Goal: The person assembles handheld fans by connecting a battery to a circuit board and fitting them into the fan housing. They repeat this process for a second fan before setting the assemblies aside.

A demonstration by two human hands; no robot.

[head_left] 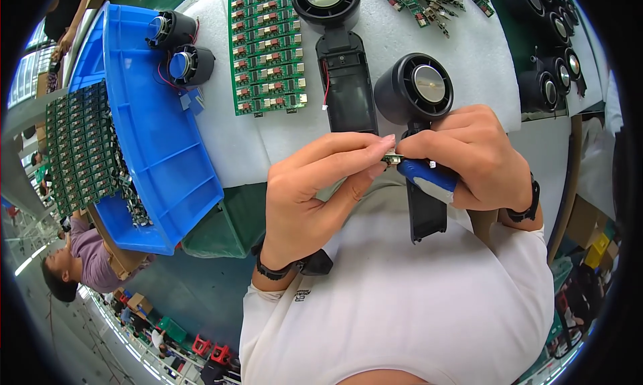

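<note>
Between the thumb and fingertips of my left hand (328, 177) is a small green circuit board (392, 159). My right hand (479, 157) is closed around the neck of a black handheld fan (429, 214), its round head (415, 90) pointing away from me and its handle hanging toward my shirt. A blue piece with a pale patch (429, 179) lies under my right fingers against the handle; whether it is a battery or a finger wrap I cannot tell. Both sets of fingertips meet at the little board. Just beyond them lies a second black fan (345, 84) with its handle open and a red wire showing.
A panel of green circuit boards (268, 57) lies on the white foam sheet (221, 130), with loose boards (435, 7) at the far right. A blue bin (151, 137) at left holds more panels (80, 147); two fan motors (191, 65) sit beside it. Several fan heads (549, 84) stand right.
</note>
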